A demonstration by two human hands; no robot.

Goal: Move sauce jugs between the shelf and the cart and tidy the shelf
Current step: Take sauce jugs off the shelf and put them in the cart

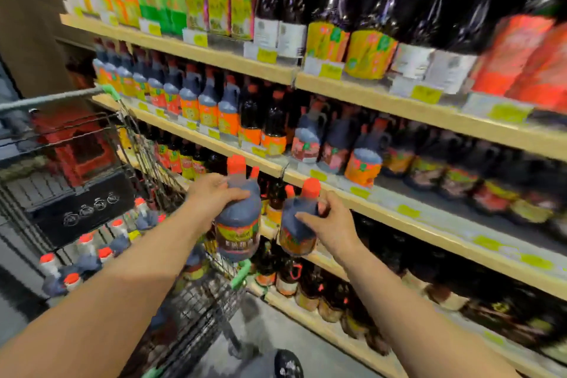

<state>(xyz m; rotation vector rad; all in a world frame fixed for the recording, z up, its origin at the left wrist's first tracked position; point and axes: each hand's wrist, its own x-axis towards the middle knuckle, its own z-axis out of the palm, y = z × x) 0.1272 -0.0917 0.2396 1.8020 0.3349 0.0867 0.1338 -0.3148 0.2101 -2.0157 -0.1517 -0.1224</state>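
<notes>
Noted two sauce jugs in the air at once, one per hand, both to the right of the cart (199, 304).

Found the left hand (214, 196) wrapped over the shoulder of the left jug (237, 224), fingers curled round it just below the neck. Located this jug above the cart's near right corner, clear of the wire. Recorded its long axis as close to vertical, red cap up, label toward the camera.

Found the right hand (334, 224) clamped on the right jug (299, 224) from the side away from the cart, thumb across the front, fingers curled behind the neck. Located this jug just right of the cart, between it and the shelf (399, 215). Recorded its axis as upright with the cap leaning slightly away from the cart.

Judged the high grip near each neck as chosen for one-handed carrying: weight hangs below the hand, cap stays up, leakage unlikely.

Counted further red-capped jugs (86, 242) standing in the cart basket. Noted a bare stretch of shelf board further right of the cart, and judged it the probable destination. Unable to confirm direction of transfer from a single blurred view.
</notes>
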